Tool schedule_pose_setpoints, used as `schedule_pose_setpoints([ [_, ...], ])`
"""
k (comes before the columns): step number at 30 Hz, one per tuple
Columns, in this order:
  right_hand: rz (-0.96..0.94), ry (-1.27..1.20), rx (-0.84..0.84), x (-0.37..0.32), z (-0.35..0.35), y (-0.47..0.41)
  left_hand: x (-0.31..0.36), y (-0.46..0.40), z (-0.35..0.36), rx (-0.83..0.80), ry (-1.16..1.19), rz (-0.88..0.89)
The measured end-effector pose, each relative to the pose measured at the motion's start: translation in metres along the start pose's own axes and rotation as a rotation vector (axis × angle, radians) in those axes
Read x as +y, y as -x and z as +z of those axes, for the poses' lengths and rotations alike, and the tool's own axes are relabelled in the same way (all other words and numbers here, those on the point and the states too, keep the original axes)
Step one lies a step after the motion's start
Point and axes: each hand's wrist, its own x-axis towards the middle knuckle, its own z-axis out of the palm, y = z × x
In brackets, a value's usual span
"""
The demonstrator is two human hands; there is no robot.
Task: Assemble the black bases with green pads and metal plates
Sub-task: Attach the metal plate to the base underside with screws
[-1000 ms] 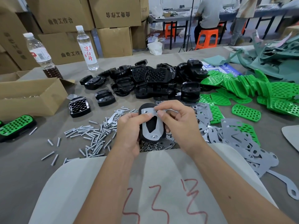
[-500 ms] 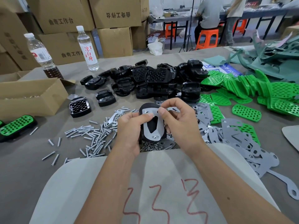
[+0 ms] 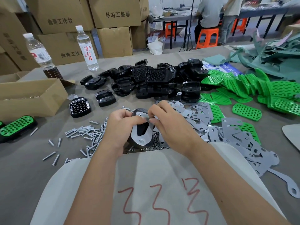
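Since a second ago the right hand [image 3: 168, 125] has curled tighter, its fingertips now pinching at the top end of the metal plate [image 3: 142, 134]; the left hand [image 3: 119, 127] keeps gripping the black base [image 3: 138, 111] from the left side, holding it up just above the table [image 3: 24, 168]. The plate lies flat on the base, a screw showing at its lower end. Below and left lie loose screws [image 3: 82, 132], to the right a spread of grey plates [image 3: 235, 137]. Farther back sits the pile of black bases [image 3: 154, 82], with green pads [image 3: 259, 88] to its right
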Motion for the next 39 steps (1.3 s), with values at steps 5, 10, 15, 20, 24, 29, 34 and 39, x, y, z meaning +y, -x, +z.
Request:
schedule_pose_setpoints([
  [5,0.013,0.107,0.075,-0.004,0.006,-0.001,0.001,0.001,0.001,-0.034,-0.001,0.012],
  [10,0.045,0.158,0.154,-0.006,0.006,0.0,-0.004,-0.001,0.002,-0.058,0.045,-0.001],
  [15,0.079,0.156,0.045,-0.009,0.005,0.002,-0.006,-0.004,0.001,-0.027,0.074,-0.017],
  [20,0.098,0.201,0.175,-0.011,0.006,0.0,-0.006,-0.002,0.004,-0.06,0.101,-0.003],
  [24,0.086,0.183,0.107,-0.011,0.008,0.001,-0.005,-0.002,0.006,-0.034,0.098,-0.006],
  [29,0.122,0.276,0.164,-0.01,0.012,0.0,-0.006,0.002,0.012,-0.019,0.043,0.003],
  [34,0.178,0.269,0.277,-0.01,0.008,0.0,-0.007,0.002,0.017,-0.03,0.047,0.007],
  [39,0.167,0.248,0.122,-0.01,0.007,0.002,-0.005,0.001,0.014,0.018,0.083,-0.013],
])
